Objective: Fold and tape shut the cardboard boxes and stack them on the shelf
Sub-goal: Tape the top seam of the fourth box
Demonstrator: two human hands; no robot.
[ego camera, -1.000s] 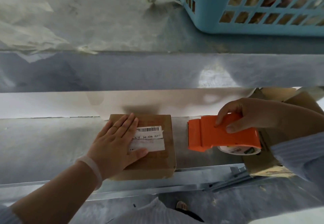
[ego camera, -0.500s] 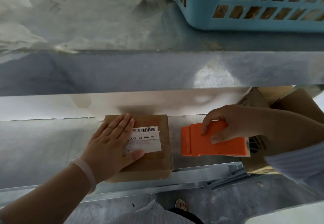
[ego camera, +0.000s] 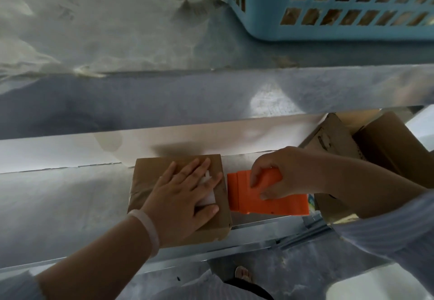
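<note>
A small brown cardboard box [ego camera: 150,177] lies closed on the lower metal shelf [ego camera: 58,205], with a white label mostly under my fingers. My left hand [ego camera: 183,198] presses flat on its top, fingers straight and spread. Just right of the box, my right hand [ego camera: 281,173] grips an orange tape dispenser [ego camera: 270,202], whose left end almost touches the box's right edge. The tape roll under the dispenser is hidden.
Larger brown cardboard boxes [ego camera: 380,144] stand at the right end of the lower shelf. A blue plastic basket [ego camera: 328,6] sits on the upper shelf [ego camera: 117,41], whose front lip overhangs the lower one. The floor and a foot show below.
My right hand has carried the tape dispenser left until it sits beside the box. My left hand has slid right across the box top and covers most of the label.
</note>
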